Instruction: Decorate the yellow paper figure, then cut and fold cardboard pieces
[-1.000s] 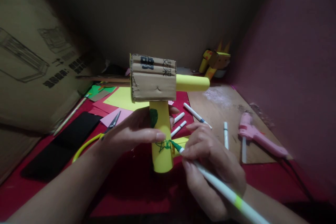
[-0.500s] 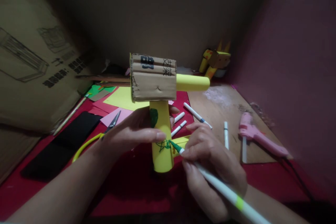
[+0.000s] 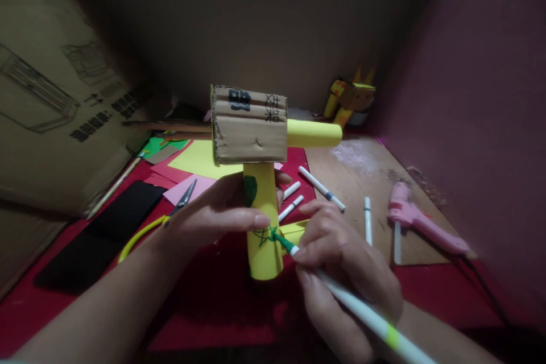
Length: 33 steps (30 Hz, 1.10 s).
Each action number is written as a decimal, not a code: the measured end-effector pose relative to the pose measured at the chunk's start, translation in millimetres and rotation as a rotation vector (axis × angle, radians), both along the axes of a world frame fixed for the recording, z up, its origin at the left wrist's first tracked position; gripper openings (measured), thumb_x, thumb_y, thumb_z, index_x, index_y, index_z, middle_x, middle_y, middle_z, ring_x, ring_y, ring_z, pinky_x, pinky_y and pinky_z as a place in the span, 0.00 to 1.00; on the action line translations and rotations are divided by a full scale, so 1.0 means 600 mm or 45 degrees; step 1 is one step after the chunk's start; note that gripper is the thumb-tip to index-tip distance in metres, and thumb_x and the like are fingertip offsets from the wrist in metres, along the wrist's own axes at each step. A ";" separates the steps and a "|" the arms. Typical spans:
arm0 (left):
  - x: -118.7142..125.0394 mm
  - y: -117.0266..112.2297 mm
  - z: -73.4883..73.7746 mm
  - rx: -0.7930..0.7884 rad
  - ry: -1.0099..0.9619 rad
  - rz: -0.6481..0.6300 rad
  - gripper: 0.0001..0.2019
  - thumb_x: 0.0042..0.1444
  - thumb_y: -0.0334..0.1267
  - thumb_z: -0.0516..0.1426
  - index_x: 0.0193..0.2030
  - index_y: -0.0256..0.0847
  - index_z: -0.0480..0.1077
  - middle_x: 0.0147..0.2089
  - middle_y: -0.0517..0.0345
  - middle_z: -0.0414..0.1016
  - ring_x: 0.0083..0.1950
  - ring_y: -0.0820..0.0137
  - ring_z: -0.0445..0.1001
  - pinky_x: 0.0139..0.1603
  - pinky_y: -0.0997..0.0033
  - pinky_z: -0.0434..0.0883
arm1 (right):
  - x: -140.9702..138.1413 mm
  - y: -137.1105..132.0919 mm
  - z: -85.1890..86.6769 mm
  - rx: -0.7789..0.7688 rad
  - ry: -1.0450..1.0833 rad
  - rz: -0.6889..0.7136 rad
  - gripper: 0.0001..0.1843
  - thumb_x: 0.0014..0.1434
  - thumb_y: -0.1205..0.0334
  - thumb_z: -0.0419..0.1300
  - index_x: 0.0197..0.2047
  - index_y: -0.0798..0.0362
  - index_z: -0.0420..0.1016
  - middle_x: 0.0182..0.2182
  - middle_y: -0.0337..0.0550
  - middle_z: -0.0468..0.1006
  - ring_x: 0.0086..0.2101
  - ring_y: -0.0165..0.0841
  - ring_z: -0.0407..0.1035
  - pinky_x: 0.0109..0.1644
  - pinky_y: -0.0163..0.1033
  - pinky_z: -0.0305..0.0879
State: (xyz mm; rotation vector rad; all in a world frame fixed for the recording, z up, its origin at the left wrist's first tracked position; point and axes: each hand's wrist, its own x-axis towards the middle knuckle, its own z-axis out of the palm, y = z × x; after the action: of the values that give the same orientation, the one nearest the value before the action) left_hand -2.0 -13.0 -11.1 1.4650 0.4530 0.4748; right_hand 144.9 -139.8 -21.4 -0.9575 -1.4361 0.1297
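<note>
My left hand (image 3: 217,210) is wrapped round a yellow paper tube (image 3: 265,259), thumb across its front, fingers behind it. The tube stands upright under a small cardboard box (image 3: 251,139) with printed characters; a second yellow tube (image 3: 314,133) sticks out of the box's right side. My right hand (image 3: 345,273) grips a white felt-tip marker (image 3: 362,313) with a green tip. That tip touches the tube at a green star outline (image 3: 265,235). Higher up, partly behind my left hand, is a solid green patch (image 3: 250,187).
Scissors with yellow handles (image 3: 143,235) and a black phone-like slab (image 3: 104,233) lie at left. Coloured paper sheets (image 3: 202,159) lie behind. White markers (image 3: 321,187) and a pink glue gun (image 3: 422,219) are at right, near a brown board (image 3: 354,176). A cardboard giraffe-like figure (image 3: 358,96) stands at the back.
The marker tip has shifted slightly left and down within the star, and my right hand has followed a little. My left hand and the tube stay almost still.
</note>
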 end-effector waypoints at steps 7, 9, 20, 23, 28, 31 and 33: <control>0.003 -0.002 0.005 -0.005 0.020 -0.016 0.27 0.47 0.38 0.65 0.56 0.41 0.69 0.41 0.54 0.73 0.40 0.66 0.69 0.36 0.73 0.70 | 0.008 -0.002 0.002 -0.001 -0.087 0.002 0.11 0.50 0.79 0.56 0.30 0.53 0.69 0.20 0.37 0.69 0.24 0.30 0.64 0.41 0.49 0.69; 0.003 -0.002 0.005 0.000 0.026 -0.017 0.27 0.48 0.38 0.64 0.56 0.41 0.68 0.42 0.53 0.74 0.40 0.66 0.69 0.37 0.73 0.70 | 0.009 -0.001 0.002 -0.001 -0.108 -0.009 0.11 0.50 0.80 0.56 0.30 0.53 0.69 0.20 0.36 0.69 0.24 0.29 0.64 0.41 0.48 0.69; -0.001 0.001 0.000 0.012 0.002 -0.065 0.24 0.51 0.35 0.63 0.57 0.43 0.68 0.42 0.59 0.71 0.41 0.69 0.69 0.37 0.75 0.70 | 0.003 -0.001 0.003 -0.015 -0.069 -0.002 0.12 0.50 0.79 0.56 0.30 0.52 0.69 0.20 0.36 0.70 0.24 0.30 0.65 0.41 0.49 0.69; -0.001 0.001 0.000 0.024 -0.001 -0.058 0.24 0.51 0.35 0.63 0.56 0.42 0.68 0.40 0.59 0.71 0.41 0.68 0.70 0.37 0.75 0.70 | 0.001 -0.003 0.003 -0.013 -0.042 -0.007 0.11 0.51 0.78 0.56 0.30 0.51 0.69 0.20 0.35 0.70 0.24 0.30 0.64 0.41 0.49 0.69; 0.000 0.003 -0.004 0.007 -0.013 -0.065 0.27 0.50 0.36 0.64 0.58 0.40 0.67 0.42 0.56 0.71 0.41 0.69 0.70 0.37 0.75 0.70 | 0.001 -0.003 0.002 0.001 -0.039 0.008 0.11 0.49 0.79 0.56 0.30 0.52 0.69 0.20 0.36 0.70 0.24 0.30 0.64 0.43 0.51 0.69; 0.001 0.002 -0.004 0.014 -0.014 -0.071 0.26 0.50 0.36 0.64 0.57 0.41 0.67 0.42 0.57 0.71 0.41 0.70 0.69 0.38 0.75 0.70 | 0.003 -0.001 0.001 -0.014 -0.067 -0.011 0.11 0.50 0.78 0.56 0.31 0.52 0.69 0.21 0.36 0.70 0.24 0.30 0.64 0.43 0.51 0.69; 0.001 0.000 -0.002 -0.002 -0.019 -0.056 0.25 0.51 0.35 0.64 0.57 0.41 0.68 0.42 0.58 0.71 0.41 0.70 0.70 0.39 0.75 0.70 | 0.002 -0.001 0.001 -0.006 -0.054 -0.023 0.11 0.50 0.79 0.56 0.30 0.52 0.69 0.20 0.36 0.70 0.24 0.30 0.64 0.42 0.50 0.69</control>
State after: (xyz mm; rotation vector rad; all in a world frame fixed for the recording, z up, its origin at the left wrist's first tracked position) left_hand -1.5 -12.9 -12.2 1.4658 0.4086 0.4499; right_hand 146.1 -140.4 -20.7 -0.9823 -1.4663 0.1001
